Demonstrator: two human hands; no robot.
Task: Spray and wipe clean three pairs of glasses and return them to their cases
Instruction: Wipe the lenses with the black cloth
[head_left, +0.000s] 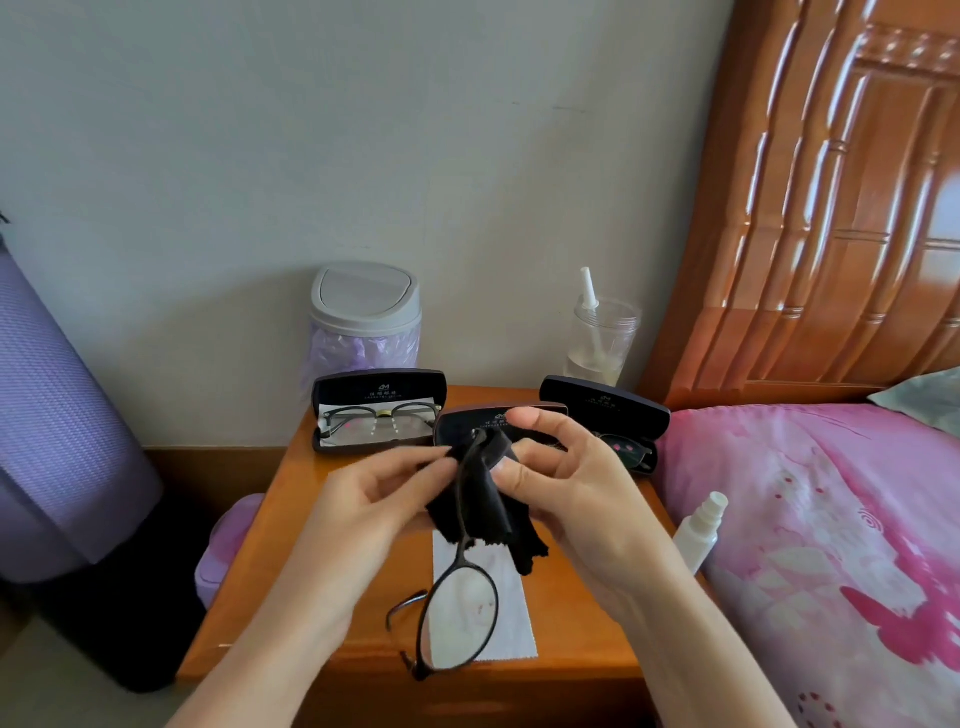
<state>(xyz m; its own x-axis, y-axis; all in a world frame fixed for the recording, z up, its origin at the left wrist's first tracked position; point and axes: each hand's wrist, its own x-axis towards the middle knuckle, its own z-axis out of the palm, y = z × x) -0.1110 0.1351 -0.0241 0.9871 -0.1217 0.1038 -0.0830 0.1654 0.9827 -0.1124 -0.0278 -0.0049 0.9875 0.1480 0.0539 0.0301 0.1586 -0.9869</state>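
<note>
Black cloth (485, 499), pink floral bedspread (810, 519)

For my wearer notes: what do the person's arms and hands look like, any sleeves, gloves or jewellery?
The left hand and right hand are ungloved, no rings visible. Both arms are bare to the frame edge: no sleeves, watch or bracelet in view.

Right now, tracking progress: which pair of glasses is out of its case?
The pair held over the nightstand with the black cloth; the other two lie in open cases.

Middle case (462, 418) partly behind right hand (571, 483), upper lens of glasses (457, 618) inside black cloth (493, 499), lid lettering unreadable
</note>
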